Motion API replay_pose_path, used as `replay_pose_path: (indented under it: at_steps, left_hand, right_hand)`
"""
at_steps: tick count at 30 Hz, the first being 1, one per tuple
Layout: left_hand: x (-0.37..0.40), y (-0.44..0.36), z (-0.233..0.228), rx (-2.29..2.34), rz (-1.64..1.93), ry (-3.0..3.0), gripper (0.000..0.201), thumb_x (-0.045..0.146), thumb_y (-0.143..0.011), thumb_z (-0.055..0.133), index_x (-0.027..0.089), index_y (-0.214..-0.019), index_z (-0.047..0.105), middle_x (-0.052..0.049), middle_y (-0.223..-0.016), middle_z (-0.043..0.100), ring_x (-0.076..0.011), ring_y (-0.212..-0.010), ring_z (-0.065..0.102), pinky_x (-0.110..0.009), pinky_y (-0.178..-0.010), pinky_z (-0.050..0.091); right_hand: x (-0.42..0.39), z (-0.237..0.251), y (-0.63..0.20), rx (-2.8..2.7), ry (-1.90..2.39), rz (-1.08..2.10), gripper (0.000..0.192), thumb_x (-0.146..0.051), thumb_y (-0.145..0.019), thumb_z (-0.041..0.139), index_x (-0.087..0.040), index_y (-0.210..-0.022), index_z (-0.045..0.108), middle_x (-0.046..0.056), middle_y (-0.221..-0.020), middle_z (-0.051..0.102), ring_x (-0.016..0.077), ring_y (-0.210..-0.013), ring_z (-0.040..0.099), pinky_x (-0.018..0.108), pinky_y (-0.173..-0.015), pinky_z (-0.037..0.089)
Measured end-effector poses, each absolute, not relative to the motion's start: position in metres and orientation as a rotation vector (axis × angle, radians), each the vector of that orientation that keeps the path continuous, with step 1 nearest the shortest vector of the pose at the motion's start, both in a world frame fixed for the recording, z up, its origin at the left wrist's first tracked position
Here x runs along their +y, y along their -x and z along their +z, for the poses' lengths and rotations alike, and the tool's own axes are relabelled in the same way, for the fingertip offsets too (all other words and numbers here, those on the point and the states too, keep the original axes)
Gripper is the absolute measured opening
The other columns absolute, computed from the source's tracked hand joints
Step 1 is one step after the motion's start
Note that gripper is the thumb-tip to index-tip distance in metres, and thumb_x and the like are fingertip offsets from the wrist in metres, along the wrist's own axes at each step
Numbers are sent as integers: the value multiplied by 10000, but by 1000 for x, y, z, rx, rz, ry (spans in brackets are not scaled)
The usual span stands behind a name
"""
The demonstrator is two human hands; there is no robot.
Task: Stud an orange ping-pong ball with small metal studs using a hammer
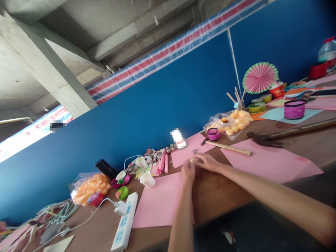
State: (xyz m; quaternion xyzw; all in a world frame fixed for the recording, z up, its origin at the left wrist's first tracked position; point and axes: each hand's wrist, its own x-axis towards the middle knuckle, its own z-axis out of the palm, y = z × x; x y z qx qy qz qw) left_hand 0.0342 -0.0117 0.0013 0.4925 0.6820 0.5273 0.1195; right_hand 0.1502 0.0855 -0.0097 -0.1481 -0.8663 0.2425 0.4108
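My left hand (188,171) and my right hand (207,162) meet over the brown table, fingers bent and close together. A small shiny, gold-coloured piece (193,160) shows at the fingertips between them, too small to name. Just beyond my fingers, a little heap of small metal pieces (195,151) lies on a pink sheet (183,154). Right of the heap rests a small hammer (228,147) with a wooden handle. A second pink sheet (160,203) lies left of my left forearm, and a third (273,161) lies beyond my right forearm.
A white power strip (124,222) with a plugged-in cord and a paper cup (147,179) stand left. Bags of orange balls (90,189) lie at left and back right. A large claw hammer (265,140) and a purple round container (294,109) are at right. A blue partition (157,105) rises behind.
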Motion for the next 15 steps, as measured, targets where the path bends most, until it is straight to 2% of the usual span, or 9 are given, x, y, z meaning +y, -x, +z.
replay_pose_path:
  at_steps: [8, 13, 15]
  left_hand:
    - [-11, -32, -4, 2062, 1522, -1350, 368, 420, -788, 507, 148, -1024, 584, -90, -908, 676, -190, -828, 631, -320, -777, 481]
    - [-12, -33, -1, 2074, 1510, -1353, 443, 383, -776, 536, 143, -1149, 527, -102, -978, 662, -196, -893, 617, -315, -813, 468]
    - [-12, -33, 1, 2064, 1500, -1378, 409, 364, -781, 529, 156, -1133, 547, -93, -1001, 659, -197, -921, 609, -311, -825, 463]
  right_hand:
    - [84, -10, -151, -2175, 387, 620, 280, -325, -821, 492, -191, -1050, 579, 86, -1026, 636, 211, -926, 597, 330, -813, 468]
    - [84, -9, -151, -2173, 380, 624, 296, -313, -829, 474, -184, -1079, 567, 97, -1048, 629, 212, -936, 594, 344, -822, 465]
    - [84, -9, -151, -2178, 376, 626, 298, -301, -824, 478, -184, -1084, 566, 96, -1043, 631, 211, -928, 596, 346, -818, 466]
